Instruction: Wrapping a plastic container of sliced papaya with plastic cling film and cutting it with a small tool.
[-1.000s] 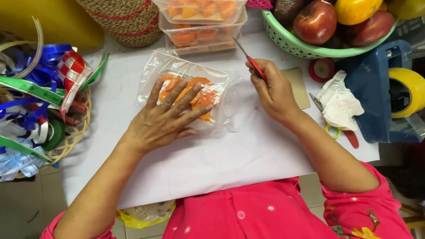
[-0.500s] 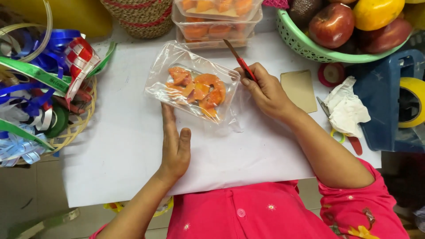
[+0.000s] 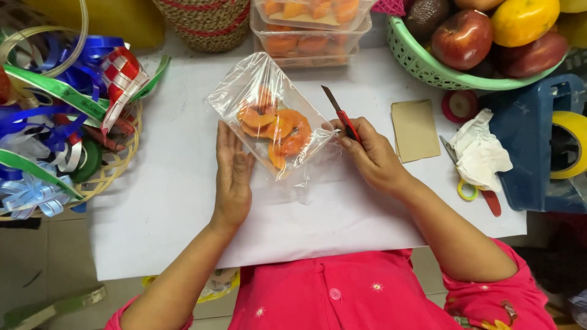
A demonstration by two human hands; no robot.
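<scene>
A clear bag (image 3: 269,116) of orange fruit slices (image 3: 275,125) lies tilted on the white sheet (image 3: 165,201), near its middle and a little toward the far edge. The slices sit bunched in the bag's lower half, and its loose end spreads flat toward the person.

The left hand (image 3: 232,177) lies flat and open on the sheet, fingers stretched along the bag's left edge and touching it, gripping nothing. The right hand (image 3: 373,156) is closed around a red-handled cutter (image 3: 339,113), blade pointing up and away, with the fingers touching the bag's right corner.

Just beyond the bag, stacked clear tubs (image 3: 309,27) of more orange slices stand at the sheet's far edge, beside a woven basket (image 3: 205,21). To the right of the cutter lies a brown card (image 3: 416,129), then a red tape roll (image 3: 458,105) and a crumpled white cloth (image 3: 483,150) resting partly over scissors (image 3: 474,186) with yellow and red handles. A green basket (image 3: 428,64) holds apples (image 3: 461,38) and an orange (image 3: 523,19) at the far right corner. A blue rack (image 3: 526,146) with a yellow tape roll (image 3: 568,143) stands at the right edge.

To the left, a tangle of blue, green and checked ribbons (image 3: 55,122) crowds the sheet's left edge, well apart from the bag. The person's pink top (image 3: 342,293) fills the near side.
</scene>
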